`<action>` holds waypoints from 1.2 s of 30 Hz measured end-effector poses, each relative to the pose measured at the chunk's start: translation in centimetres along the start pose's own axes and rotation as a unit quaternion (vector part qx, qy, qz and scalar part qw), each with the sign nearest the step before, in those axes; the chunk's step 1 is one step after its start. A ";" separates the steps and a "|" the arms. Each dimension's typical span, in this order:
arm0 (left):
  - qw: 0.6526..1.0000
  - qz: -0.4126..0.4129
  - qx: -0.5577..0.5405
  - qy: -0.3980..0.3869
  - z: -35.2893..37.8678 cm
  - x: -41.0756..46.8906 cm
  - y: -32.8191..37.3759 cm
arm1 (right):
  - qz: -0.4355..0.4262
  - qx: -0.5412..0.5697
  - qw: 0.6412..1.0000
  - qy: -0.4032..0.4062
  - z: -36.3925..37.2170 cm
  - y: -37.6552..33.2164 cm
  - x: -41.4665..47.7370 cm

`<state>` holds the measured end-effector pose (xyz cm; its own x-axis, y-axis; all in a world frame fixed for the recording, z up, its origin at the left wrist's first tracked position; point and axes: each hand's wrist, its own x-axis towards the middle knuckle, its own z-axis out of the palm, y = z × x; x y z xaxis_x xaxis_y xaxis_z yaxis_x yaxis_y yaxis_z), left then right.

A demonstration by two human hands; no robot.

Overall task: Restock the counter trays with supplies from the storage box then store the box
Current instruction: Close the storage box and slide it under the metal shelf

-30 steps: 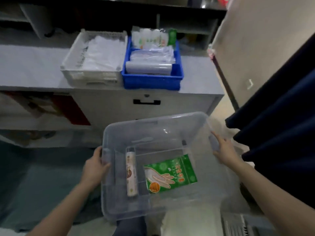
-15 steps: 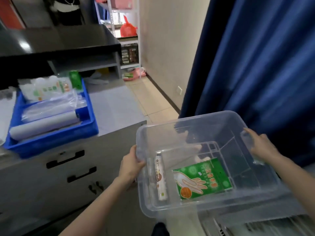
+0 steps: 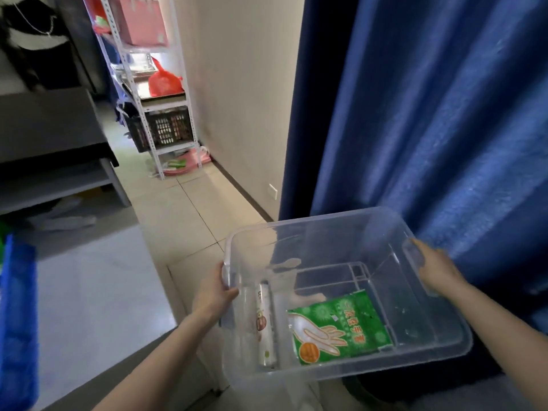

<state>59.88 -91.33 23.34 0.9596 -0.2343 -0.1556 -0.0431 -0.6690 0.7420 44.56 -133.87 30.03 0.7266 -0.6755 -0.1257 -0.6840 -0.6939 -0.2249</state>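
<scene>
Hands carry the clear storage box [image 3: 341,247] off the desk [image 3: 89,292]: left hand [image 3: 215,295] and right hand [image 3: 436,269] each have their grip clamped on a side rim. A roll [image 3: 264,321] and a glove packet [image 3: 336,327] remain inside; restocking looks done, storing remains.

You see one clear box [image 3: 355,232]. Inside it: one roll [image 3: 264,323], one green glove pack [image 3: 338,327]. Two hands of yours on box rim: left [image 3: 215,295], right [image 3: 439,268]. One blue tray [image 3: 17,321] at bench [image 3: 98,292] edge, only partly in view. One blue curtain [image 3: 444,114]. One white shelf rack [image 3: 148,84], holding one red bag [image 3: 164,81], one black crate [image 3: 166,130], one pink bag [image 3: 142,19].
</scene>
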 end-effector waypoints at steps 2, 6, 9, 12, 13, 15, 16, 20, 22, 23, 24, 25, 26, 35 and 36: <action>0.999 -0.021 0.033 0.011 0.2 3.4 -0.1 | -0.020 0.000 1.000 -0.001 1.0 -2.0 4.4; 0.995 -0.063 0.068 0.034 0.1 9.8 -0.7 | -0.040 0.050 0.997 -0.035 2.8 -7.4 12.9; 0.990 -0.103 0.074 0.064 -0.8 13.8 -1.0 | -0.091 0.055 0.992 -0.067 3.9 -11.7 18.3; 0.984 -0.141 0.065 0.092 -2.3 17.9 -1.6 | -0.137 0.044 0.988 -0.064 4.4 -16.2 22.9; 0.981 -0.152 0.070 0.096 -2.9 19.3 -1.8 | -0.154 0.035 0.985 -0.064 4.8 -17.9 24.5; 0.977 -0.167 0.083 0.104 -4.0 22.0 -2.3 | -0.174 0.019 0.982 -0.073 5.6 -21.4 27.6; 0.975 -0.174 0.088 0.110 -4.6 23.5 -2.6 | -0.181 0.018 0.980 -0.081 6.0 -23.3 29.2; 0.968 -0.196 0.075 0.136 -6.8 30.5 -4.5 | -0.198 0.015 0.974 -0.105 8.4 -31.1 36.6; 0.965 -0.208 0.070 0.144 -7.9 34.9 -5.6 | -0.203 0.018 0.973 -0.112 9.7 -35.2 40.2; 0.963 -0.215 0.068 0.149 -8.5 37.2 -6.0 | -0.198 0.019 0.973 -0.116 10.3 -37.4 42.1; 0.961 -0.223 0.066 0.152 -9.1 39.4 -6.5 | -0.195 0.015 0.974 -0.116 10.9 -39.4 44.0; 0.959 -0.230 0.063 0.154 -9.8 41.7 -7.1 | -0.183 0.009 0.977 -0.111 11.4 -41.6 45.7; 0.958 -0.235 0.058 0.156 -10.7 44.1 -7.8 | -0.178 -0.005 0.979 -0.101 11.8 -43.9 47.5; 0.939 -0.266 0.028 0.216 -21.7 64.2 -10.6 | -0.254 0.000 0.959 -0.123 12.5 -64.6 62.4; 0.939 -0.265 0.034 0.217 -23.0 66.3 -10.9 | -0.253 0.004 0.959 -0.124 12.6 -66.8 64.1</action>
<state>130.37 -83.37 19.91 0.8731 0.4446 -0.2000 0.4697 -0.6573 0.5893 137.64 -127.62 24.84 0.9593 -0.1716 -0.2242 -0.2395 -0.9152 -0.3242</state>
